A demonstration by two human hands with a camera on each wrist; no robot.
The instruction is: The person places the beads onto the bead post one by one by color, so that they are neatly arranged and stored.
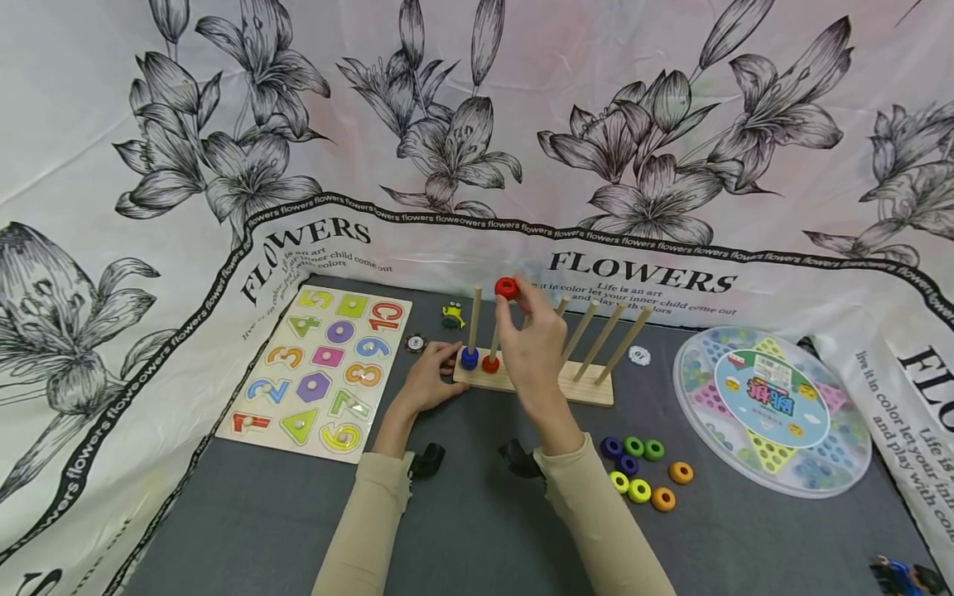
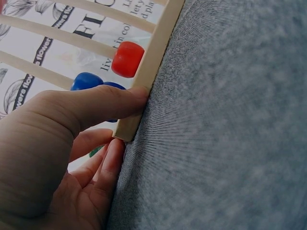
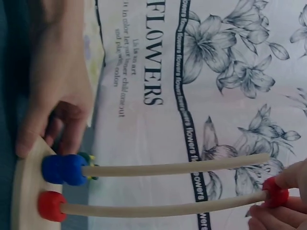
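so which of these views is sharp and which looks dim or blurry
Head view: evenly lit and sharp, its edges curved by the wide lens. Left wrist view: bright, the left hand near the lens soft. Right wrist view: dimmer, bluish, the red ring at the rod tip slightly soft.

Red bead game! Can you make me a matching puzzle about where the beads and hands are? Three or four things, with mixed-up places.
Things:
1. red bead in the right hand
2. blue beads
3. left hand
4. orange beads

Places:
A. loose on the grey table
B. at the top of the second peg
C. holding the wooden base's end
D. at the bottom of the first peg

Pairs: 1-B, 2-D, 3-C, 4-A
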